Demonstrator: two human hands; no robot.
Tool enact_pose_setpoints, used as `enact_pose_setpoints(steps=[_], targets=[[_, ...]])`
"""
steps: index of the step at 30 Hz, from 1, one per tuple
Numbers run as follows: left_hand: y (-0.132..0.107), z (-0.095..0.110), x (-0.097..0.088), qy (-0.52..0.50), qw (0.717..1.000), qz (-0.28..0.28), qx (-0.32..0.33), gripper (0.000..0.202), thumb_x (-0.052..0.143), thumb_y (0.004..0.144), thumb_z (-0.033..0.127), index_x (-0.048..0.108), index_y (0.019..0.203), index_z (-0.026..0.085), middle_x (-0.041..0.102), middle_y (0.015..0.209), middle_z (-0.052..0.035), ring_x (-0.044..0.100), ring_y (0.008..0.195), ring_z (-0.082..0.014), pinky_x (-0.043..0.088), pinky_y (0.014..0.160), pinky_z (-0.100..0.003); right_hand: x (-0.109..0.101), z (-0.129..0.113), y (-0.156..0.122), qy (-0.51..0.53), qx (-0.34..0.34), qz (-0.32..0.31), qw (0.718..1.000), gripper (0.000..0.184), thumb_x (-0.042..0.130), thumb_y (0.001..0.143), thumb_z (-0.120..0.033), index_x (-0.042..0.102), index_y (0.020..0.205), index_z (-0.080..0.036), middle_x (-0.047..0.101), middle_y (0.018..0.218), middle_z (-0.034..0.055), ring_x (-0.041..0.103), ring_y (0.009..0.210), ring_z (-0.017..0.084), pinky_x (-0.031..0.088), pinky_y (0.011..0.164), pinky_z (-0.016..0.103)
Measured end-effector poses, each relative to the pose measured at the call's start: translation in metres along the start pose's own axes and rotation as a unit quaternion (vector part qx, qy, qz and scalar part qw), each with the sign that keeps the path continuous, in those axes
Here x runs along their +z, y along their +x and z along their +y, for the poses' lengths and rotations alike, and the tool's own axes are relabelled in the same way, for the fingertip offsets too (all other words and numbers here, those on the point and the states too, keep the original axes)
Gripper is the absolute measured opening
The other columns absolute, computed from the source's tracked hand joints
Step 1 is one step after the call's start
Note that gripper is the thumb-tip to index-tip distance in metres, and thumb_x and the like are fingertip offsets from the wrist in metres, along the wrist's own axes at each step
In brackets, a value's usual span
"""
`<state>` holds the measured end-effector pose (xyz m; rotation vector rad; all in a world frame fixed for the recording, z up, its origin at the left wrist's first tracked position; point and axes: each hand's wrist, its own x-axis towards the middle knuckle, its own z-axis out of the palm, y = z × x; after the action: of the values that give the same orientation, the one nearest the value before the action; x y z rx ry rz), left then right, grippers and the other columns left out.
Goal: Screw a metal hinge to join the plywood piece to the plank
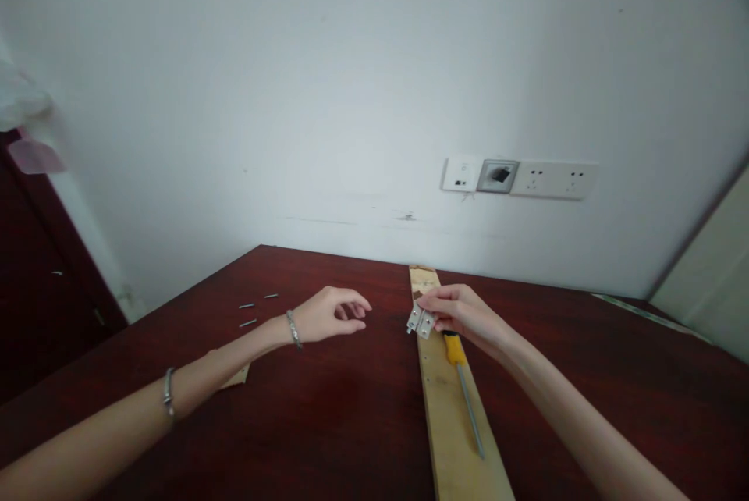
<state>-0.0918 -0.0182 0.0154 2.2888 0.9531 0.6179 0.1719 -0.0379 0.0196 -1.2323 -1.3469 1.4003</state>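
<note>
My right hand [462, 312] pinches a silver metal hinge [420, 321] between thumb and fingers, over the far part of a long wooden board [450, 423]. A screw seems to poke from the hinge's lower left corner. Just below that hand, a screwdriver [462, 376] with a yellow handle lies along the board, its shaft toward me. My left hand [331, 312] hovers above the table left of the hinge, fingers curled loosely and apart from the thumb, with nothing visible in it. Several screws [248, 322] lie on the table beyond my left wrist.
The dark red table [351, 423] reaches back to a white wall [328, 95]. A small wood piece [237, 378] is partly hidden under my left forearm. Wall sockets [553, 179] sit above the table at right. A pale strip [649, 318] lies near the table's right back edge.
</note>
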Motion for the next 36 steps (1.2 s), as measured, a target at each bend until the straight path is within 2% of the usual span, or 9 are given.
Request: enact_pose_setpoints(steps=[5, 10, 15, 20, 28, 33, 36], targets=[[0.027, 0.016, 0.059, -0.125, 0.992, 0.009, 0.023, 0.034, 0.069, 0.072, 0.028, 0.063, 0.102, 0.014, 0.067, 0.096, -0.0074, 0.063, 0.088, -0.0164, 0.053, 0.070, -0.025, -0.011, 0.009, -0.005, 0.002, -0.005, -0.003, 1.000, 0.019, 0.076, 0.063, -0.029, 0.070, 0.066, -0.012, 0.067, 0.060, 0.0036, 0.052, 0.046, 0.005, 0.042, 0.047, 0.017], [0.042, 0.021, 0.086, -0.147, 0.989, 0.004, 0.024, 0.025, 0.066, 0.073, 0.028, 0.067, 0.093, 0.012, 0.068, 0.087, -0.0057, 0.063, 0.078, -0.0152, 0.052, 0.065, -0.023, -0.020, 0.015, -0.010, 0.011, -0.008, 0.001, 1.000, 0.024, 0.078, 0.061, -0.034, 0.070, 0.067, -0.012, 0.068, 0.062, 0.0040, 0.052, 0.048, 0.005, 0.043, 0.050, 0.018], [0.048, 0.019, 0.095, -0.162, 0.987, 0.008, 0.018, 0.020, 0.064, 0.075, 0.029, 0.069, 0.084, 0.012, 0.069, 0.077, -0.0034, 0.061, 0.067, -0.0130, 0.049, 0.061, -0.022, -0.023, 0.020, -0.012, 0.015, -0.008, 0.002, 1.000, 0.027, 0.078, 0.061, -0.037, 0.070, 0.066, -0.011, 0.067, 0.061, 0.0035, 0.051, 0.048, 0.005, 0.041, 0.050, 0.018], [0.048, 0.019, 0.096, -0.166, 0.986, 0.001, 0.008, 0.018, 0.064, 0.075, 0.029, 0.069, 0.081, 0.013, 0.069, 0.075, -0.0023, 0.061, 0.065, -0.0130, 0.048, 0.061, -0.022, -0.023, 0.022, -0.010, -0.005, -0.003, 0.004, 1.000, 0.027, 0.079, 0.060, -0.037, 0.070, 0.065, -0.012, 0.067, 0.061, 0.0031, 0.052, 0.048, 0.006, 0.042, 0.050, 0.019], [0.044, 0.017, 0.101, -0.266, 0.964, 0.021, 0.004, 0.017, 0.067, 0.073, 0.026, 0.062, 0.082, 0.012, 0.072, 0.085, -0.0085, 0.069, 0.080, -0.0197, 0.052, 0.078, -0.031, -0.022, 0.027, -0.004, -0.028, 0.008, 0.024, 0.999, 0.024, 0.079, 0.059, -0.034, 0.069, 0.062, -0.012, 0.065, 0.056, 0.0015, 0.051, 0.044, 0.005, 0.041, 0.047, 0.019], [0.041, 0.014, 0.106, -0.282, 0.958, 0.044, -0.001, 0.037, 0.069, 0.072, 0.025, 0.051, 0.103, 0.016, 0.072, 0.078, -0.0049, 0.069, 0.074, -0.0186, 0.053, 0.072, -0.029, -0.021, 0.028, -0.003, -0.036, 0.007, 0.042, 0.998, 0.021, 0.079, 0.059, -0.031, 0.069, 0.064, -0.012, 0.064, 0.053, 0.0002, 0.051, 0.044, 0.006, 0.041, 0.047, 0.019], [0.040, 0.012, 0.109, -0.275, 0.961, 0.039, 0.006, 0.035, 0.067, 0.075, 0.025, 0.052, 0.106, 0.016, 0.072, 0.080, -0.0050, 0.070, 0.077, -0.0187, 0.053, 0.075, -0.030, -0.020, 0.028, -0.003, -0.040, 0.013, 0.044, 0.998, 0.019, 0.077, 0.060, -0.029, 0.069, 0.062, -0.012, 0.064, 0.052, -0.0001, 0.051, 0.043, 0.005, 0.041, 0.046, 0.018]])
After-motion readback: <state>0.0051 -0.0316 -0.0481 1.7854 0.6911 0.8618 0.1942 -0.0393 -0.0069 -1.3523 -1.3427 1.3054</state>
